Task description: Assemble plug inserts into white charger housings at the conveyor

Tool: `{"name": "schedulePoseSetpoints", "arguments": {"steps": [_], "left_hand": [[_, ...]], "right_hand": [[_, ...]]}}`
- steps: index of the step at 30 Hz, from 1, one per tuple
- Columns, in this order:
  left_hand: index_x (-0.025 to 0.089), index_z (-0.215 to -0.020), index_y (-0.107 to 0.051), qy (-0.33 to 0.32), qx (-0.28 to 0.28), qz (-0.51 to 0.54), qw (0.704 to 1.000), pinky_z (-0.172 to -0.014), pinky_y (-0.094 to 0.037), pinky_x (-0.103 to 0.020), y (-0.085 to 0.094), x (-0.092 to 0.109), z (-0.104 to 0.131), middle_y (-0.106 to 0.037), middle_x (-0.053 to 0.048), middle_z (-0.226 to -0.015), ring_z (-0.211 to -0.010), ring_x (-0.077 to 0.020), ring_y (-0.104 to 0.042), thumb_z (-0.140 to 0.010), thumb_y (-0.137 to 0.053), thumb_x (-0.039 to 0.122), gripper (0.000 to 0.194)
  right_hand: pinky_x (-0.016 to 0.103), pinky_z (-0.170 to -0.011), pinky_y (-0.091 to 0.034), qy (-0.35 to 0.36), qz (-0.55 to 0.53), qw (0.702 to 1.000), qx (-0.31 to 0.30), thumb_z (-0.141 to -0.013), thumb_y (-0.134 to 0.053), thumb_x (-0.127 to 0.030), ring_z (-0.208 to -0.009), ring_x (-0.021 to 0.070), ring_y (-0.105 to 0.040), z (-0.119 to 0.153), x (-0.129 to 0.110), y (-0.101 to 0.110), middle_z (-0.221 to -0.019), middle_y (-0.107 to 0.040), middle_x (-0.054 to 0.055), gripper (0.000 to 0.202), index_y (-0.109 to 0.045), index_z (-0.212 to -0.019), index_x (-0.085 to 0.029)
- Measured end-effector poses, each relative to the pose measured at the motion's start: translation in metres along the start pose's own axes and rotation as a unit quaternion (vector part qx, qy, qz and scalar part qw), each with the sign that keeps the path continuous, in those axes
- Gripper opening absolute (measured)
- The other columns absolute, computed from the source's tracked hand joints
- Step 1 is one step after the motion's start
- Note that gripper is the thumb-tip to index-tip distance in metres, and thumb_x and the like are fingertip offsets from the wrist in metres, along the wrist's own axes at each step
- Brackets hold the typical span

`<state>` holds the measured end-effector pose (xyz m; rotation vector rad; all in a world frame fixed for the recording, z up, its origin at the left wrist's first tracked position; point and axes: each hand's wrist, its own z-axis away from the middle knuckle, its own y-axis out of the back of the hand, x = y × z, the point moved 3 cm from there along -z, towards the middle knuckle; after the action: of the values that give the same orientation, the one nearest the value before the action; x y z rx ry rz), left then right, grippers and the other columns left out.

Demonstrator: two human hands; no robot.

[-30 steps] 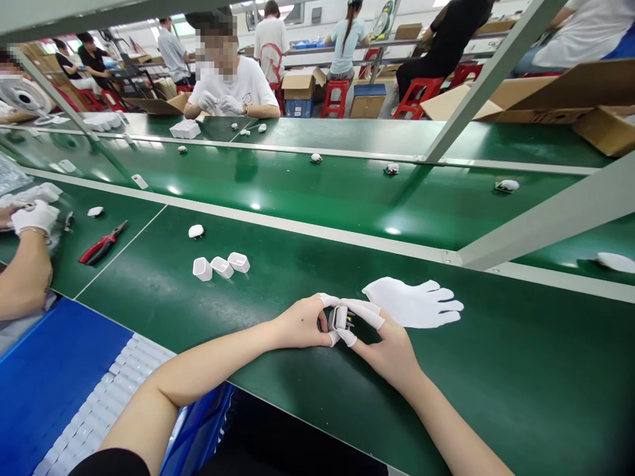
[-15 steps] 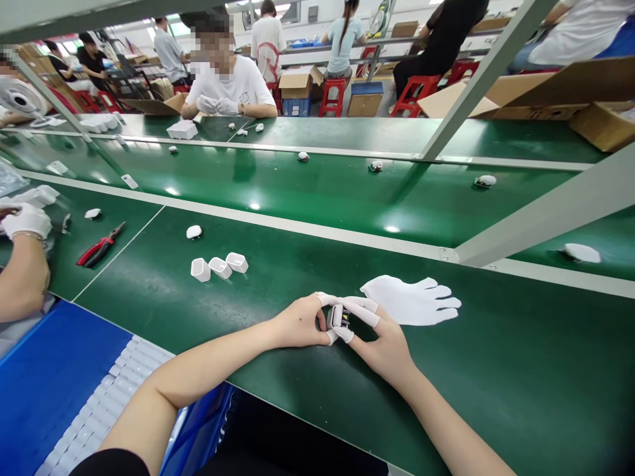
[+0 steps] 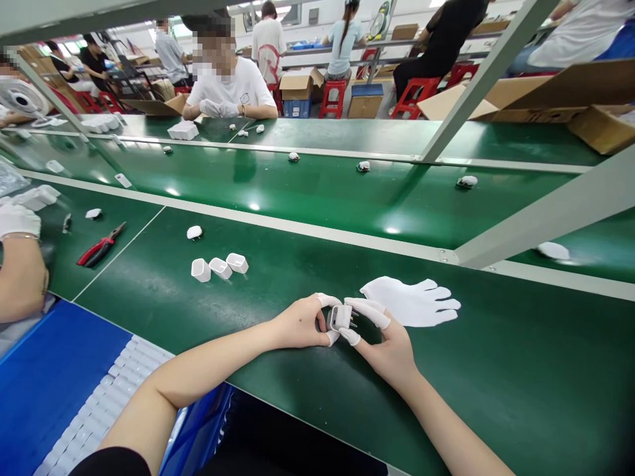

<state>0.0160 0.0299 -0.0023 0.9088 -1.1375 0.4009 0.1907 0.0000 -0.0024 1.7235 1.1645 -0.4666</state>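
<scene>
Above the green workbench, a small white power adapter [image 3: 341, 318] with a grey end face and thin metal prongs is between my two hands. My left hand [image 3: 303, 322] pinches it from the left, finger cots covering the fingertips. From the right, my right hand [image 3: 389, 337], also in finger cots, has its thumb and fingers at the adapter's upper and lower edges, with the prongs pointing into the gap between them. A flat white glove [image 3: 411, 301] lies just beyond my right hand. Three white open housings [image 3: 220, 268] stand farther left, near a white plug part [image 3: 194, 232].
Red-handled pliers [image 3: 102, 246] lie at left, near a co-worker's gloved hand [image 3: 20, 221]. Beyond a metal rail, a green conveyor belt [image 3: 278, 188] carries several parts. A slanted metal post [image 3: 546, 205] rises at right. Packed white pieces [image 3: 106, 396] fill a blue bin at lower left.
Inner parts visible in the adapter's opening are now covered, and prongs stick out to the right. My right fingers have spread slightly. Parts on the belt have shifted left.
</scene>
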Motion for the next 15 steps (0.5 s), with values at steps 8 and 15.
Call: {"name": "schedulePoseSetpoints", "arguments": {"steps": [8, 15], "left_hand": [[0.022, -0.124, -0.052, -0.010, -0.004, 0.001, 1.000, -0.066, -0.051, -0.026, 0.0003, -0.0027, -0.0003, -0.057, 0.004, -0.078, -0.062, -0.0100, -0.057, -0.068, -0.070, 0.023, 0.059], [0.022, -0.123, -0.053, -0.002, -0.007, 0.004, 1.000, -0.065, -0.051, -0.025, 0.0002, 0.0003, -0.0002, -0.057, 0.002, -0.083, -0.063, -0.0097, -0.057, -0.067, -0.070, 0.020, 0.059]], "right_hand": [[0.044, -0.089, -0.054, 0.025, 0.028, 0.999, -0.023, -0.084, -0.066, -0.027, -0.101, 0.0257, -0.063, 0.0001, 0.0002, -0.0029, -0.111, -0.066, 0.007, 0.035, -0.059, -0.119, -0.027], [0.045, -0.088, -0.054, 0.022, 0.037, 0.999, -0.028, -0.086, -0.064, -0.030, -0.102, 0.0267, -0.063, -0.0006, 0.0008, -0.0031, -0.112, -0.066, 0.007, 0.035, -0.060, -0.120, -0.027]]}}
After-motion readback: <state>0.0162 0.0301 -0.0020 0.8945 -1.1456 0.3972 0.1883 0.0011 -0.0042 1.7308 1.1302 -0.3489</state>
